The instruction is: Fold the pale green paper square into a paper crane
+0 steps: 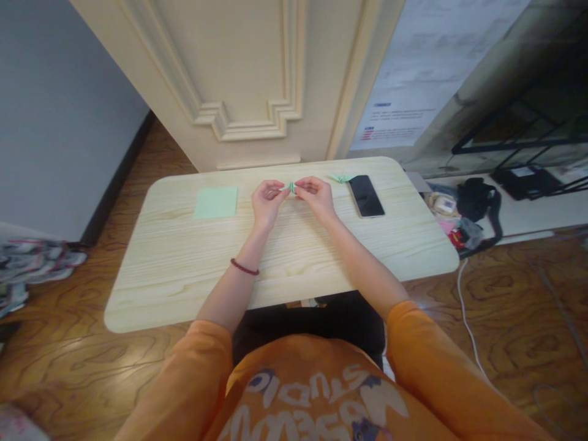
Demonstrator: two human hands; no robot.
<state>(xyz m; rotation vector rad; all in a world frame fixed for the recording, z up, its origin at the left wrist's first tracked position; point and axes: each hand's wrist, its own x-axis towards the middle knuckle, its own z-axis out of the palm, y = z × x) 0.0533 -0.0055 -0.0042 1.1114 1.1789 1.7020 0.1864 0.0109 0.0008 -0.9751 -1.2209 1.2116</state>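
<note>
Between my two hands is a small folded piece of green paper (pixel 291 187), held just above the far middle of the table. My left hand (pixel 267 202) pinches its left end between thumb and fingers. On the other side, my right hand (pixel 316 196) grips the right end the same way. Fingertips hide part of the paper, so its full shape cannot be made out. To the right lies another folded green paper piece, like a paper crane (pixel 340 178), touching or close to the phone's corner. A stack or sheet of square green paper (pixel 215 202) rests flat at the left.
A phone (pixel 366 196) lies dark-screened on the right of the pale wooden table (pixel 174 269). A cream panelled door or cabinet front (pixel 248 73) stands behind the table's far edge. Off the right end, a low shelf (pixel 528 211) bears assorted items, and a white cable (pixel 465 312) hangs down.
</note>
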